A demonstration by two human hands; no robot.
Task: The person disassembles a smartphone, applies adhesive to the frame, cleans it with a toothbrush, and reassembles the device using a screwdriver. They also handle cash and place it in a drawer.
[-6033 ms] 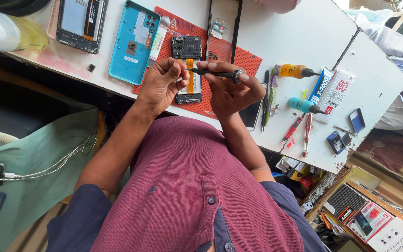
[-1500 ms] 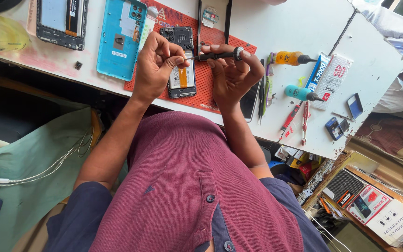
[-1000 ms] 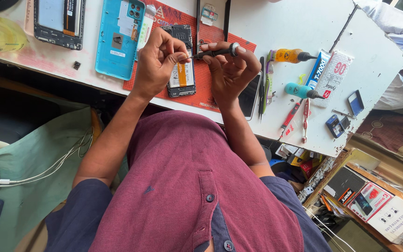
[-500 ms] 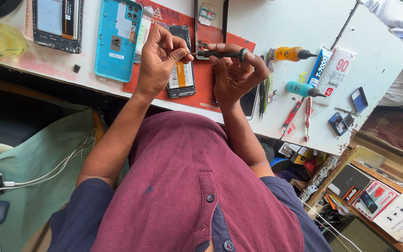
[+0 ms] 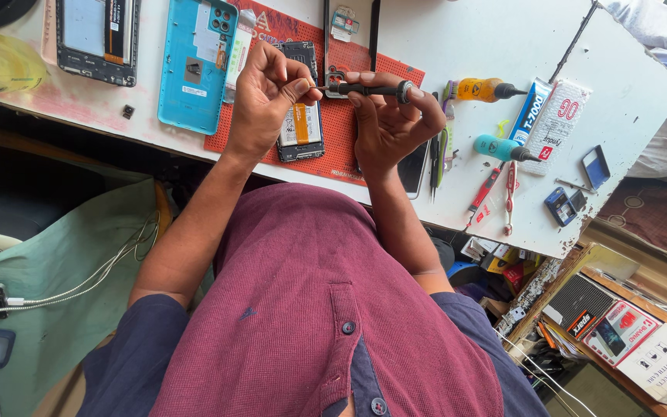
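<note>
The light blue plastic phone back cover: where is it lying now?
In the head view, the light blue plastic phone back cover lies on the white table, between the red work mat and the opened black phone.

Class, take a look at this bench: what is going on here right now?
A person in a maroon shirt is working on an opened phone that lies on a red mat on a white table. The right hand holds a small dark screwdriver level over the phone's upper end, while the left hand steadies the phone from the side. A blue back cover lies beside the mat, and tweezers, glue bottles and red-handled tools lie to the right.
</note>
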